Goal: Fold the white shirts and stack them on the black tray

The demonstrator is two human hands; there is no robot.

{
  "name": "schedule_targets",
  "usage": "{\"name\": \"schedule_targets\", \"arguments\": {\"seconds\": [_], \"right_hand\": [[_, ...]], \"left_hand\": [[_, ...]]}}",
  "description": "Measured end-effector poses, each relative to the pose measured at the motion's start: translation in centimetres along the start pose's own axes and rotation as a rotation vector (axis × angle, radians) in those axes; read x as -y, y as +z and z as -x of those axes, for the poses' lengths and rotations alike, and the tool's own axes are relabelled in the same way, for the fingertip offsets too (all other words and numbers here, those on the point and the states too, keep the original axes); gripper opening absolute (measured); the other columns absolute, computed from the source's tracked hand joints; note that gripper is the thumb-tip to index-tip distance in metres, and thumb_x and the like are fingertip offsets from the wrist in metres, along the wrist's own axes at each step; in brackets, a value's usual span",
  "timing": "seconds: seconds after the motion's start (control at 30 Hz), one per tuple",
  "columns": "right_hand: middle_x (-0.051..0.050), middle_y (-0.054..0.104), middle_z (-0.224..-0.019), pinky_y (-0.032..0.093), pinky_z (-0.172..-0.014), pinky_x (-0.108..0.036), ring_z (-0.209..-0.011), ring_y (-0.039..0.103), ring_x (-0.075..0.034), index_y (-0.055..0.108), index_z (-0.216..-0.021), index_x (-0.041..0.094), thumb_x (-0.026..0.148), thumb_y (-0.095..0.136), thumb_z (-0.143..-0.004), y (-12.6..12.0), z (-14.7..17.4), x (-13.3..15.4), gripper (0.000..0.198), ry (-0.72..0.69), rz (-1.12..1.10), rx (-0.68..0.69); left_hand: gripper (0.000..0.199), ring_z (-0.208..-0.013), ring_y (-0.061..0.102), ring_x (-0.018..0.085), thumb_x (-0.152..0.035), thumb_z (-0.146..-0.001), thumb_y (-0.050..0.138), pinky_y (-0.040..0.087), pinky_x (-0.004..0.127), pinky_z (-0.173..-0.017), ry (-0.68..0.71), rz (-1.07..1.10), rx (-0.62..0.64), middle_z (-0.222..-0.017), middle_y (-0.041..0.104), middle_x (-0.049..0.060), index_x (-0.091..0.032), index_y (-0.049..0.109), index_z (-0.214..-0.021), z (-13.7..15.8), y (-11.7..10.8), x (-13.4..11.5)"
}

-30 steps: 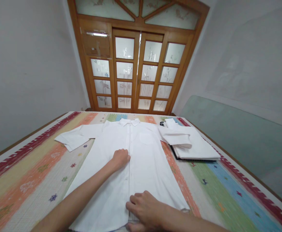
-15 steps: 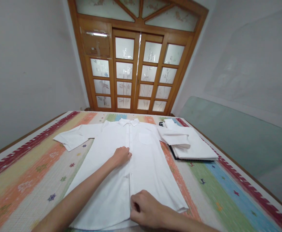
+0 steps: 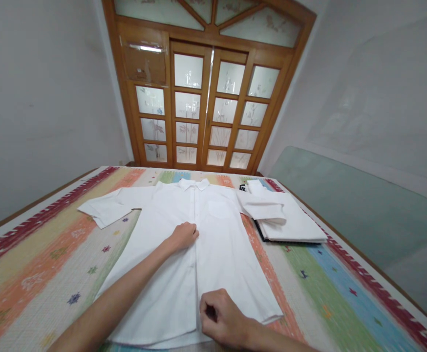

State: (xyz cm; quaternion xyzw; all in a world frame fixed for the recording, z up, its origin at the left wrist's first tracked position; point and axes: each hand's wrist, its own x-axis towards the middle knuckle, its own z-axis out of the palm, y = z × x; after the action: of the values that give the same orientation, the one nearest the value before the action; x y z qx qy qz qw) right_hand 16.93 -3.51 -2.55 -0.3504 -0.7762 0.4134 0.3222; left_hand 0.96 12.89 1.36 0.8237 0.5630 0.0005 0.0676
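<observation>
A white short-sleeved shirt [image 3: 217, 254] lies front up, its collar at the far end and its sleeves spread to both sides. My left hand [image 3: 184, 236] is closed at the button strip, about halfway down the front, with its fingertips hidden against the cloth. Lower down, near the hem, my right hand [image 3: 221, 315] is curled closed at the front opening, thumb against fingers. It appears to pinch the shirt's edge, though the cloth inside the grip is mostly hidden. Below my left hand the two front panels lie slightly apart.
The shirt rests on a bed with a striped, patterned cover [image 3: 99, 254]. To the right is a stack of folded white and dark clothes [image 3: 297, 220], partly under the shirt's sleeve. A pale green panel [image 3: 345, 195] lines the right wall; wooden glazed doors [image 3: 206, 107] stand behind.
My right hand has shifted slightly right, away from the edge of the front panel. My left hand stays at the same place on the button strip. The view has tilted a little.
</observation>
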Motion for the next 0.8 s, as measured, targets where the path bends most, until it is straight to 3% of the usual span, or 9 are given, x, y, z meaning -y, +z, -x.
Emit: {"name": "schedule_targets", "arguments": {"seconds": [0.2,0.33,0.43,0.57,0.67,0.8], "right_hand": [[0.007,0.043,-0.047,0.029,-0.045,-0.016,-0.044,0.037,-0.005,0.057,-0.054,0.014,0.010,0.052,-0.059,-0.2,0.1,-0.7,0.007,0.135,-0.028,0.094],[0.007,0.045,-0.047,0.029,-0.045,-0.016,-0.045,0.038,-0.005,0.061,-0.056,0.012,0.011,0.055,-0.059,-0.7,-0.1,-0.9,0.008,0.205,-0.055,0.169],[0.007,0.048,-0.046,0.028,-0.043,-0.015,-0.045,0.038,-0.005,0.062,-0.055,0.012,0.012,0.059,-0.057,-1.4,-0.8,-1.2,0.004,0.275,-0.178,0.272],[0.006,0.052,-0.044,0.030,-0.040,-0.015,-0.041,0.043,-0.005,0.061,-0.053,0.012,0.016,0.061,-0.057,-2.4,-1.8,-1.8,0.005,0.391,-0.364,0.417],[0.005,0.055,-0.045,0.032,-0.039,-0.014,-0.040,0.046,-0.006,0.062,-0.054,0.011,0.016,0.061,-0.057,-2.7,-2.0,-2.2,0.005,0.408,-0.417,0.445],[0.004,0.056,-0.046,0.031,-0.038,-0.013,-0.040,0.046,-0.005,0.063,-0.055,0.010,0.015,0.062,-0.056,-2.8,-1.6,-2.7,0.004,0.383,-0.432,0.445]], "left_hand": [[0.035,-0.089,0.066,0.025,-0.034,-0.092,0.033,0.047,0.035,-0.075,0.032,0.002,-0.012,-0.094,0.070,0.013,-0.016,0.064,-0.092,4.4,-0.5,-0.1],[0.037,-0.084,0.067,0.027,-0.041,-0.091,0.036,0.047,0.036,-0.073,0.085,0.018,0.091,-0.086,0.070,0.012,-0.018,0.064,-0.083,8.8,0.0,-0.9],[0.037,-0.087,0.067,0.029,-0.038,-0.091,0.035,0.048,0.038,-0.074,0.048,0.016,0.126,-0.089,0.070,0.014,-0.017,0.065,-0.087,10.7,0.9,-1.7],[0.038,-0.092,0.066,0.030,-0.043,-0.087,0.040,0.047,0.039,-0.078,-0.057,0.024,0.120,-0.093,0.070,0.016,-0.015,0.065,-0.094,11.1,1.8,-2.6],[0.044,-0.093,0.066,0.031,-0.046,-0.087,0.039,0.048,0.039,-0.079,-0.116,0.006,0.108,-0.095,0.070,0.019,-0.013,0.068,-0.096,10.5,2.1,-3.2],[0.040,-0.093,0.066,0.031,-0.036,-0.085,0.040,0.048,0.039,-0.077,-0.138,0.000,0.120,-0.096,0.070,0.020,-0.011,0.070,-0.092,9.8,2.1,-3.6]]}}
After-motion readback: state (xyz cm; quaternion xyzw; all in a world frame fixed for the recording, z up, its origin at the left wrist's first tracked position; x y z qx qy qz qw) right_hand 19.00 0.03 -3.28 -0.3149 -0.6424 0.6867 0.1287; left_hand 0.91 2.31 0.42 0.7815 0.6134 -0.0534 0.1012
